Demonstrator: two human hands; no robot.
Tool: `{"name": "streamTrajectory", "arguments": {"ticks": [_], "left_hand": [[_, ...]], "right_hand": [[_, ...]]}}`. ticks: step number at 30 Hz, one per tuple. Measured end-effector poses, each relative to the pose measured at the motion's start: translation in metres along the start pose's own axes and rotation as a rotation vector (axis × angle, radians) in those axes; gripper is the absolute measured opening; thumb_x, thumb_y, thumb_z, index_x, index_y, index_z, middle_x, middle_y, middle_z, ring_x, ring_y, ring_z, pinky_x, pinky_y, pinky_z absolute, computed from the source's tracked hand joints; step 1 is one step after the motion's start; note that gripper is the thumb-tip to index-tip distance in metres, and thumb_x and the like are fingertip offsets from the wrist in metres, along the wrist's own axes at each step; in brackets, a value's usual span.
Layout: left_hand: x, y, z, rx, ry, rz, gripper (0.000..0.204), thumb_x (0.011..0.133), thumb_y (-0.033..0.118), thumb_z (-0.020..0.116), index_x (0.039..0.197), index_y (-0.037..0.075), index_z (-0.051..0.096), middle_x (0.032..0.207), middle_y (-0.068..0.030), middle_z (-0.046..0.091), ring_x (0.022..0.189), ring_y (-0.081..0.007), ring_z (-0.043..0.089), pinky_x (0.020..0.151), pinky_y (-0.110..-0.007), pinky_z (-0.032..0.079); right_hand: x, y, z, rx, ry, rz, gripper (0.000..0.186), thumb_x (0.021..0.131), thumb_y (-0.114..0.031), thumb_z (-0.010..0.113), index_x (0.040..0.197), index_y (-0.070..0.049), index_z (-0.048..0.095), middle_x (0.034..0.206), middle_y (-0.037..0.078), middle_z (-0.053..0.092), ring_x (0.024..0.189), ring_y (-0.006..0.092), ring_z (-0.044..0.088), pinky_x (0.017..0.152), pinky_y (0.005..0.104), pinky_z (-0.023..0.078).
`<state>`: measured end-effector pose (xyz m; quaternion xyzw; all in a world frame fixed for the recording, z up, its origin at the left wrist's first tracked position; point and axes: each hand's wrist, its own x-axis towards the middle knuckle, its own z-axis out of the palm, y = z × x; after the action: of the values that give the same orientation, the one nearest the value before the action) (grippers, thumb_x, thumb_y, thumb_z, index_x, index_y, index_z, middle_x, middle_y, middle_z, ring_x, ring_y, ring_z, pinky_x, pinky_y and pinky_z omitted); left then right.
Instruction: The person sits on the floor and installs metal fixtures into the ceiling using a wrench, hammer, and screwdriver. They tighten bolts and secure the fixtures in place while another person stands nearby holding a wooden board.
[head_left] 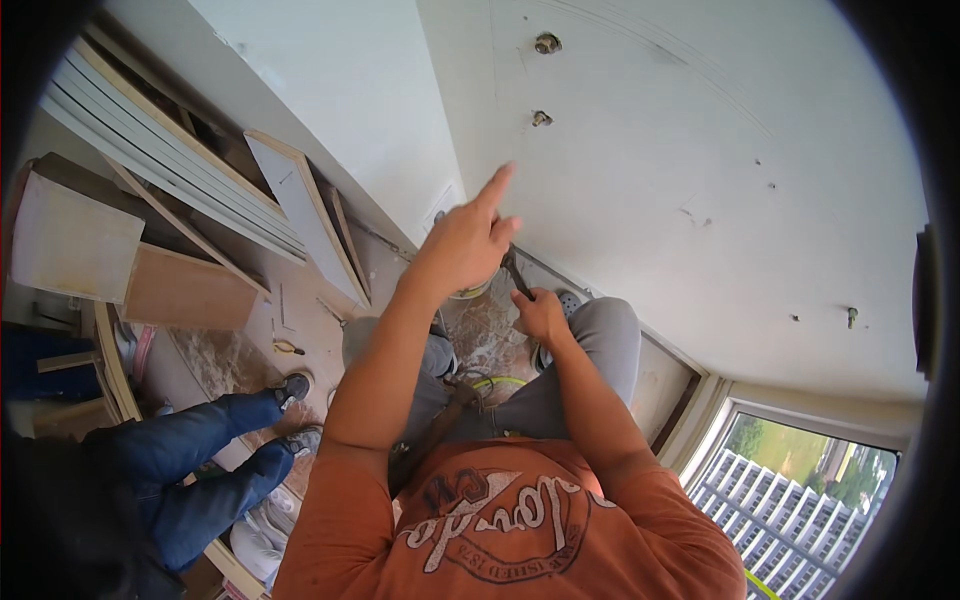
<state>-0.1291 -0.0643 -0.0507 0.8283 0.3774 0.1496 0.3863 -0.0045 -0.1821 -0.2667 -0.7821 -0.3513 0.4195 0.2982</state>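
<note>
My left hand (474, 240) is raised in front of the white wall (640, 200), holding nothing. Its index finger is stretched out and points up toward a metal pipe fitting (541, 118) set in a rough hole; the thumb stands apart and the other fingers are curled. Above that is a second metal fitting (547, 44). Lower down, beside my right knee, my right hand (541, 314) is closed round the handle of a dark hand tool (516, 274). The tool tilts up toward my left hand, which partly hides its far end, so its exact kind is unclear.
At left, a person's legs in blue jeans (215, 430) stretch out near pliers (289, 347) on the floor. Wooden panels (310, 220), boxes (75, 235) and long white strips (170, 150) lean nearby. A bolt (852, 317) juts from the wall at right, above a window (800, 470).
</note>
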Motion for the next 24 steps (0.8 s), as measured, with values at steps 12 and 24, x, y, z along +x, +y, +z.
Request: {"name": "streamTrajectory", "arguments": {"ticks": [12, 24], "left_hand": [[0.027, -0.159, 0.088, -0.195, -0.102, -0.373, 0.023, 0.090, 0.014, 0.060, 0.105, -0.003, 0.066, 0.081, -0.0053, 0.066, 0.067, -0.0110, 0.057, 0.064, -0.026, 0.047], [0.016, -0.266, 0.208, 0.150, 0.120, -0.786, 0.032, 0.085, 0.024, 0.067, 0.107, 0.001, 0.065, 0.097, -0.0198, 0.068, 0.094, -0.0373, 0.065, 0.077, -0.045, 0.050]], "right_hand": [[-0.007, -0.012, -0.019, 0.450, 0.006, 0.140, 0.037, 0.088, -0.034, 0.065, 0.075, 0.000, 0.059, 0.061, 0.003, 0.053, 0.054, 0.0125, 0.047, 0.051, 0.0300, 0.038], [0.007, -0.017, -0.001, 0.296, -0.043, 0.157, 0.035, 0.090, -0.031, 0.065, 0.071, -0.004, 0.055, 0.057, -0.001, 0.049, 0.049, 0.0074, 0.043, 0.047, 0.0258, 0.034]]}}
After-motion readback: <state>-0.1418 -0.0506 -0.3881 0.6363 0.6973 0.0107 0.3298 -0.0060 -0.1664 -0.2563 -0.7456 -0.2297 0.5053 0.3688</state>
